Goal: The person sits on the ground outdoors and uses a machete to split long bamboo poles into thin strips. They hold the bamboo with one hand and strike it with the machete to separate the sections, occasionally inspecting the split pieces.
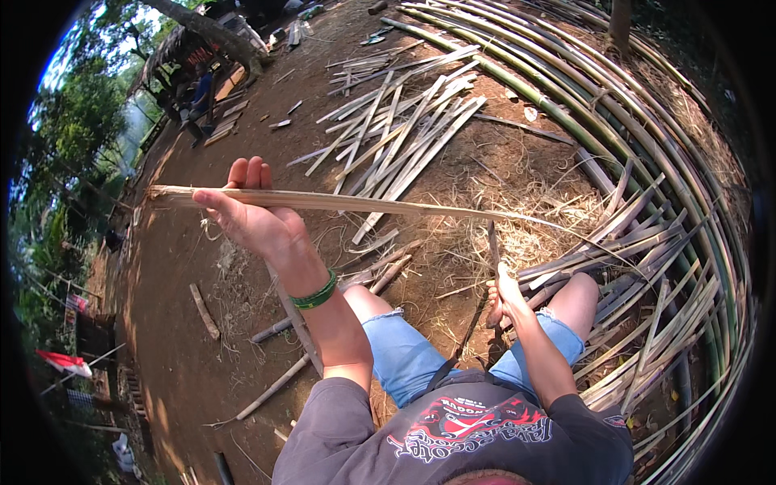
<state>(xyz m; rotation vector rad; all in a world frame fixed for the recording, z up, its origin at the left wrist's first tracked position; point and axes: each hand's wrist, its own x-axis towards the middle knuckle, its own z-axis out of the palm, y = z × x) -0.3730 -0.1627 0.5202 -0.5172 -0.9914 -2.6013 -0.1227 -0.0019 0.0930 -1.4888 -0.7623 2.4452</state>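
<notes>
A long pale bamboo strip stretches across in front of me, its far end thin and curving to the right. My left hand is raised and grips it near its thick left end, thumb on the front and fingers behind. Low over my right thigh, my right hand is closed round the handle of a knife. Its dark blade points away from me, with the tip close to the underside of the strip; I cannot tell whether they touch.
Split bamboo slats lie piled ahead, and more strips are stacked at my right. Long green bamboo poles curve along the right side. Shavings cover the ground by the knife. A person sits at the far left.
</notes>
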